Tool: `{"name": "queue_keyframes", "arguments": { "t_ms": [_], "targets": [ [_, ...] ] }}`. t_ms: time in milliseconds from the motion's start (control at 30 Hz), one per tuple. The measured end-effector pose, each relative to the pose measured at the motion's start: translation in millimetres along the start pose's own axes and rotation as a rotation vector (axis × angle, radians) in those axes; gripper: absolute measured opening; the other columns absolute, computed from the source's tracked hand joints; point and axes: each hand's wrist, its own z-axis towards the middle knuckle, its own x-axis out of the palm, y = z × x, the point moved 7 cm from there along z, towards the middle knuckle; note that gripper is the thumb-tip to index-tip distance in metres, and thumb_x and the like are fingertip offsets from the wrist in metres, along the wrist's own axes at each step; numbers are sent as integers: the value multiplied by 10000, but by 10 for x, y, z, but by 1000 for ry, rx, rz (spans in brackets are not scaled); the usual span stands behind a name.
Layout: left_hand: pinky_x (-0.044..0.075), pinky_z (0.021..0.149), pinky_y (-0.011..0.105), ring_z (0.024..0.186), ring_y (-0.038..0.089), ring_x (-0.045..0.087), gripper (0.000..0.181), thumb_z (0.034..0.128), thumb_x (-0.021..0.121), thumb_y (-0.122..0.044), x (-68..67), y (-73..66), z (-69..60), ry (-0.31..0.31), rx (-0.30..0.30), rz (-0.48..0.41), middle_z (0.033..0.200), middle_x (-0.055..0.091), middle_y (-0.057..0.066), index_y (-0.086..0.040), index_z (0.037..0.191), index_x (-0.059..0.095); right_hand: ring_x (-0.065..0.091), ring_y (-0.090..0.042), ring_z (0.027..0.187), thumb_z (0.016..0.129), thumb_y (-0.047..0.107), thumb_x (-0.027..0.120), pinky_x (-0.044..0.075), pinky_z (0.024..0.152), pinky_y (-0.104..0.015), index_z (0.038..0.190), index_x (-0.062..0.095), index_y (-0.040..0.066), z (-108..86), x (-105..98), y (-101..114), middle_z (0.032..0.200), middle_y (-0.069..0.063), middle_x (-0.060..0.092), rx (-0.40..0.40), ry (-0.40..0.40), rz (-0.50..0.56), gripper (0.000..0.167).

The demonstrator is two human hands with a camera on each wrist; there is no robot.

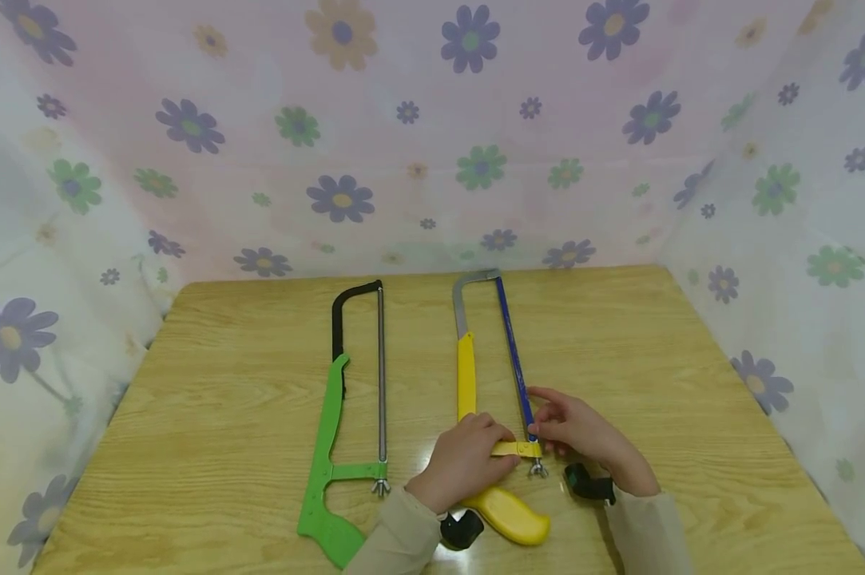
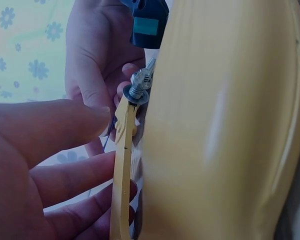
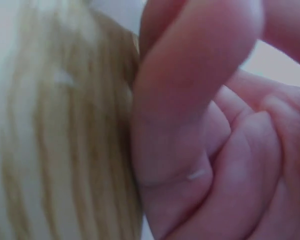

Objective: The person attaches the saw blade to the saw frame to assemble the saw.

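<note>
A yellow hacksaw with a grey front frame lies on the table, its blue blade slanting down to a wing nut. My left hand grips the saw's yellow lower crossbar; in the left wrist view the thumb and fingers of that hand are around the crossbar, below the wing nut. From the right, my right hand holds the blade's lower end between thumb and fingers. The right wrist view shows curled fingers, with the blade hidden.
A green hacksaw with a black front frame and grey blade lies to the left on the wooden table. The yellow saw's handle is below my left hand. Flowered cloth hangs behind and on both sides.
</note>
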Motion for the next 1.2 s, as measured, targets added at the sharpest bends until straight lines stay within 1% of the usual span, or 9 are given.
{"name": "queue_keyframes", "arguments": {
  "t_ms": [167,300,433,567,767,967,1100,1200],
  "targets": [
    [402,601,219,835,67,471,283,817,569,-462,-30,10,13,-13,-4,-4,917,532,-116,-262,995,661,543,-192,572,850,181,611,433,451,-283,1382,253,38,21,6,34,876,-157,543,-10,27,12,657],
    [398,597,217,829,64,468,279,814,570,-464,-45,24,22,-14,-10,-5,912,531,-117,-266,990,661,554,-201,578,857,169,601,440,454,-294,1388,232,23,36,10,71,877,-151,559,-34,46,-7,664],
    [397,594,217,824,60,468,275,814,570,-464,-61,42,29,-24,-14,-8,908,530,-122,-272,989,662,561,-216,588,864,173,591,446,459,-305,1388,248,43,59,-11,80,876,-139,572,-33,36,-28,639],
    [402,601,219,832,56,470,278,815,568,-469,-74,57,29,-27,-20,-12,909,530,-128,-278,995,662,563,-226,594,864,187,592,447,460,-306,1384,272,75,74,-27,80,878,-135,575,-13,22,-21,621],
    [398,601,220,828,53,467,271,818,567,-467,-86,67,28,-17,-20,-29,918,532,-131,-280,992,659,555,-218,582,865,178,591,434,445,-293,1385,268,73,83,-18,83,875,-146,567,1,29,5,622],
    [396,610,220,836,51,467,271,823,562,-462,-87,65,25,-9,-26,-37,924,532,-133,-278,997,658,550,-219,569,876,199,576,439,447,-303,1380,270,66,73,-17,90,838,-153,566,-1,22,-2,604],
    [389,614,210,834,46,462,276,823,558,-472,-40,38,24,15,-21,-37,926,527,-138,-285,1001,657,551,-237,554,901,237,535,458,465,-338,1321,333,31,11,-38,57,759,-150,570,25,-12,-12,510],
    [383,607,205,822,34,454,268,818,560,-485,7,29,14,37,-22,-31,923,521,-154,-308,995,654,551,-237,543,912,276,509,464,474,-351,1195,418,-24,-69,-56,-2,704,-140,559,64,-44,6,422]
  ]
}}
